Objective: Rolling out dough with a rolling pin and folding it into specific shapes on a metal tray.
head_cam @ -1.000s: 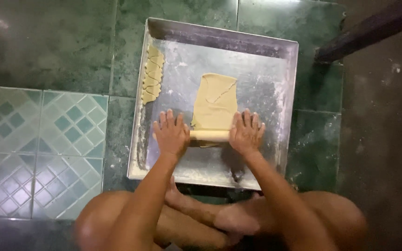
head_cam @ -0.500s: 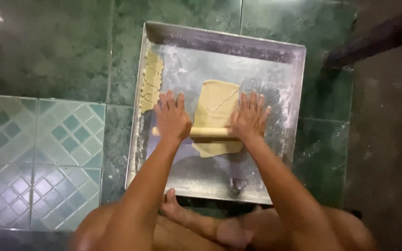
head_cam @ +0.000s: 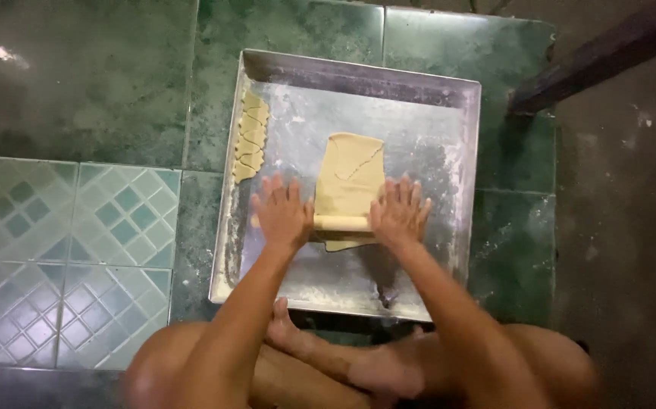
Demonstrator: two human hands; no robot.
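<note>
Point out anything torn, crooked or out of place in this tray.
The dough sheet under the rolling pin shows crack lines across its far part and uneven edges. Cut dough pieces lie against the metal tray's left wall. Nothing has spilled outside.

Green tiled floor (head_cam: pixel 100 91) carries square metal tray (head_cam: pixel 358 76); patterned pale tiles (head_cam: pixel 62 257) left of tray, dark beam (head_cam: pixel 608 53) right.

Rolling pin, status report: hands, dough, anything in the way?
Left hand and right hand flat, open, on rolling pin. Pin lies across dough sheet in floured metal tray. Cut dough pieces along tray's left edge, clear of the pin.
</note>
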